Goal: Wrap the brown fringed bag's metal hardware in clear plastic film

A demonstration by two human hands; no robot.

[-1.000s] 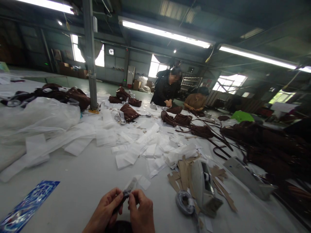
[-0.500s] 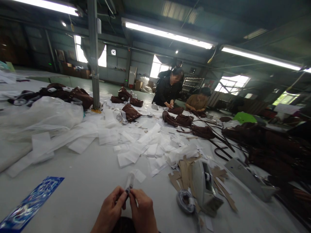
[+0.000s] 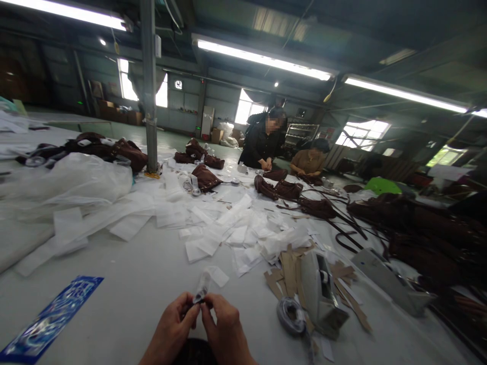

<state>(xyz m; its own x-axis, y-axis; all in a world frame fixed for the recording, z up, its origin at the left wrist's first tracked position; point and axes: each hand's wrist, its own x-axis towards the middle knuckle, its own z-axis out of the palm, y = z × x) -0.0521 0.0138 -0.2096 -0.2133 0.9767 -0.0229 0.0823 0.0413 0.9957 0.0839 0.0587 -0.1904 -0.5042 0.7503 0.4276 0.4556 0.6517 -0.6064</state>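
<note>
At the near edge of the table, my left hand (image 3: 173, 322) and my right hand (image 3: 225, 322) meet, fingertips pinched together. Between them is a small silver-and-dark piece (image 3: 198, 298), partly covered by the fingers; its exact kind is unclear. A translucent white strip (image 3: 206, 280) runs from it onto the tabletop and touches or overlaps a small white sheet (image 3: 219, 276). Below my hands, a dark brown shape shows between the wrists. Right of my right hand lie a roll of grey tape (image 3: 291, 315) and a grey tape dispenser (image 3: 323, 299).
A blue printed packet (image 3: 53, 319) lies at left. White paper pieces (image 3: 213, 235) cover the middle, with tan strips (image 3: 288, 271) beside the dispenser. Brown leather bags (image 3: 411, 218) are heaped right. A metal post (image 3: 149, 91) rises at left. Two people (image 3: 262, 139) work across the table.
My fingers have shifted slightly on the small piece, and more of its silver part shows. The translucent strip has bent over to the right. The view has moved a little.
</note>
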